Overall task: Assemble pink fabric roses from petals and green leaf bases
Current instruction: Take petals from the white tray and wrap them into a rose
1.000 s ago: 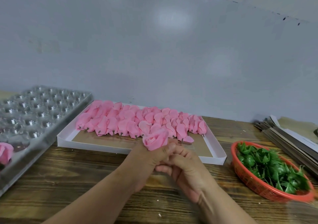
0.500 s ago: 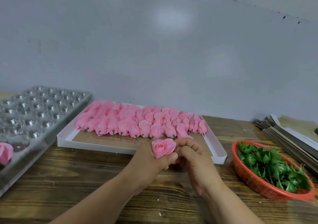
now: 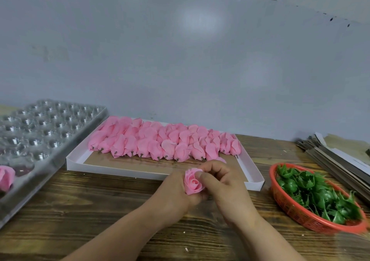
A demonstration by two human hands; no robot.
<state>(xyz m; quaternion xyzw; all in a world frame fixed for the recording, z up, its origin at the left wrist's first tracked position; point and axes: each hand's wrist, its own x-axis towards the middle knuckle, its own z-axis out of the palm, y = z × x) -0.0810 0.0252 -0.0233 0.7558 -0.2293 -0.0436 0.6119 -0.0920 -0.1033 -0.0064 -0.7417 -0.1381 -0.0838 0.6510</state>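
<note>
Soft spiralled pink rose [image 3: 192, 183], both hands pinching

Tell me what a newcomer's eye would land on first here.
First, the pink rose held between both hands at the center, the left hand gripping it from below and the right hand pinching its edge. Behind lies a white tray with rows of pink buds; at right, a red basket of green leaf bases.
</note>
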